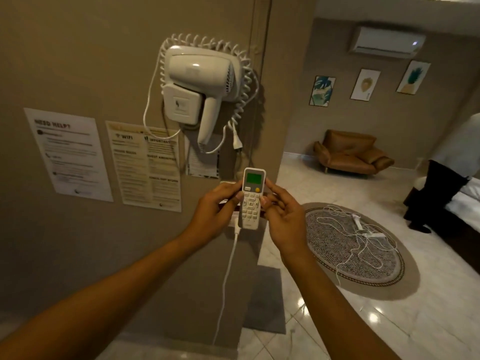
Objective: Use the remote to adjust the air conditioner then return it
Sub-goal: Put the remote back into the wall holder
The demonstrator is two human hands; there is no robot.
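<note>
A white remote (pixel 252 196) with a lit green screen and a yellow button stands upright in front of me, held between both hands. My left hand (pixel 213 210) grips its left edge, thumb on the keypad. My right hand (pixel 283 216) holds its right edge with fingertips and thumb. The white air conditioner (pixel 387 41) hangs high on the far wall at the upper right, a small light glowing on its right end. Behind the remote, a white wall fitting is mostly hidden by my hands.
A white wall hair dryer (pixel 200 84) with a coiled cord hangs above my hands, notices (pixel 68 154) to its left. A white cable (pixel 226 279) drops down the wall. A round rug (pixel 355 248) with tangled white cords, a brown armchair (pixel 350 152) and a bed edge (pixel 465 201) lie to the right.
</note>
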